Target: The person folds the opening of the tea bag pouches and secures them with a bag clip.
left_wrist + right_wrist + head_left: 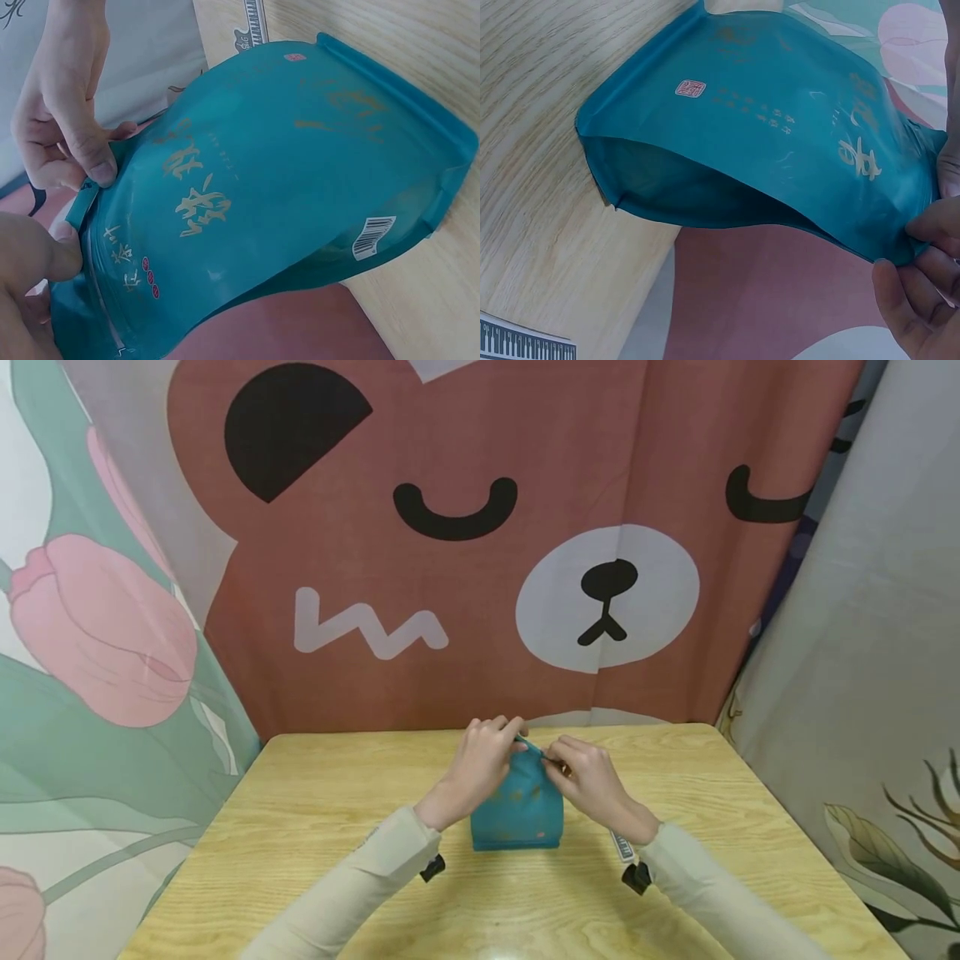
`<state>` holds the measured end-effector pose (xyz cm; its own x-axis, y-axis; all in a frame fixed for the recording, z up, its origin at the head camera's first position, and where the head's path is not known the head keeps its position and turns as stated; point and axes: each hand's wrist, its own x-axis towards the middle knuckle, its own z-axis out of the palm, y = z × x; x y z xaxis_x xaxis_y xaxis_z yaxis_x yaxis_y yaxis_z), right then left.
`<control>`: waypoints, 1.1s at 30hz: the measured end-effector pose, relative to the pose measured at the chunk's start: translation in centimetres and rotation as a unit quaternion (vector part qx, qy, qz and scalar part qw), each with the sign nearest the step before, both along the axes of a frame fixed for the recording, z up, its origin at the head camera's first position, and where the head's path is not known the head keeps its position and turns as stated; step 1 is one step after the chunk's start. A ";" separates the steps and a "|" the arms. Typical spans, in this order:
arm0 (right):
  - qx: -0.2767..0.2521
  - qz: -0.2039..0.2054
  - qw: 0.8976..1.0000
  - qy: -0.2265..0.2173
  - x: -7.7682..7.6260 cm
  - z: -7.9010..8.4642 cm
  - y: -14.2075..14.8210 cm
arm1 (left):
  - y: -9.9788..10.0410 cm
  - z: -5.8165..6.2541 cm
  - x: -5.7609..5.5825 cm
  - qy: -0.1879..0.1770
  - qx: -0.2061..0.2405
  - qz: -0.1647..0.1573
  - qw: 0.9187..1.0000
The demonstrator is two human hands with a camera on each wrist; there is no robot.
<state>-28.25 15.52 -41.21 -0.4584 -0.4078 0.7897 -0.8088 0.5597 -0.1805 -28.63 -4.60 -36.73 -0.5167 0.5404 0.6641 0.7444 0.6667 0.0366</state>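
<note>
A teal tea pouch (516, 810) with gold lettering stands upright on the table, its wide base toward me. My left hand (483, 756) grips the pouch's top edge at its left end. At the right end of that edge, my right hand (592, 777) pinches the pouch between thumb and fingers. The left wrist view shows the right hand's thumb (97, 161) pressed on the top strip, near a seam line across the pouch (247, 180). In the right wrist view the pouch's side gusset (682, 187) is folded inward, and fingers (896, 307) hold its top corner.
The wooden table (337, 793) carries a strip with a keyboard print (622, 846) right of the pouch. Behind the table's far edge hangs a curtain with a bear print (480, 568). Printed curtains also hang at the left (105, 627) and right (847, 693).
</note>
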 end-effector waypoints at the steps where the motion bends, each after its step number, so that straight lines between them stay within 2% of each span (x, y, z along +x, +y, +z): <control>1: -0.001 -0.001 1.000 0.003 0.0 0.0 0.0 | 0.0 0.0 0.0 -0.001 -0.002 0.000 1.000; 11: 0.002 -0.014 1.000 0.000 0.0 0.0 0.0 | -0.2 -0.3 -0.1 0.010 -0.005 0.010 1.000; 23: 0.004 -0.019 1.000 0.014 -0.1 -0.2 -0.2 | -0.3 -0.1 0.0 0.001 -0.012 0.012 1.000; 33: 0.016 -0.034 0.999 0.035 0.1 -0.3 -0.4 | -0.3 -0.1 0.0 0.006 -0.039 0.017 0.999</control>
<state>-28.15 15.15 -41.54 -0.4297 -0.4024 0.8083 -0.7784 0.6188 -0.1058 -28.61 -4.88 -36.79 -0.5284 0.5734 0.6261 0.7214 0.6921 -0.0251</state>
